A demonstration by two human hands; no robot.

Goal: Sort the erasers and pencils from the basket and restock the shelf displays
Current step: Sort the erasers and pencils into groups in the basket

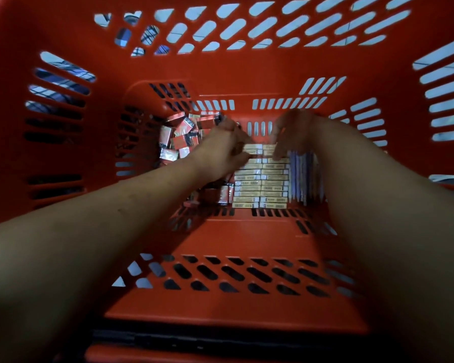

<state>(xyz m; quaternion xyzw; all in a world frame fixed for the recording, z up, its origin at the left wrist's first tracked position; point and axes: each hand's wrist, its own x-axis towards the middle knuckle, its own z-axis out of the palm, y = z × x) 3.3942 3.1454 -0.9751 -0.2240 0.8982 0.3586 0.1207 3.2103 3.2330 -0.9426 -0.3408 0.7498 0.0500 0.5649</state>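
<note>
The fingers of your right hand (295, 132) point down onto the far end of the yellow boxes (261, 183); blur hides whether they pinch anything. Your left hand (222, 148) meets the same rows from the left, and its fingers are just as hard to read. Red packs (180, 137) are heaped left of centre and pencils (306, 176) lie right of the boxes, all on the basket (247, 237) floor.

One red basket (247, 74) holds two columns of yellow boxes (260, 183), about ten visible in each. One heap of red packets (180, 137) and one bundle of purple pencils (303, 174) are too blurred to count.
</note>
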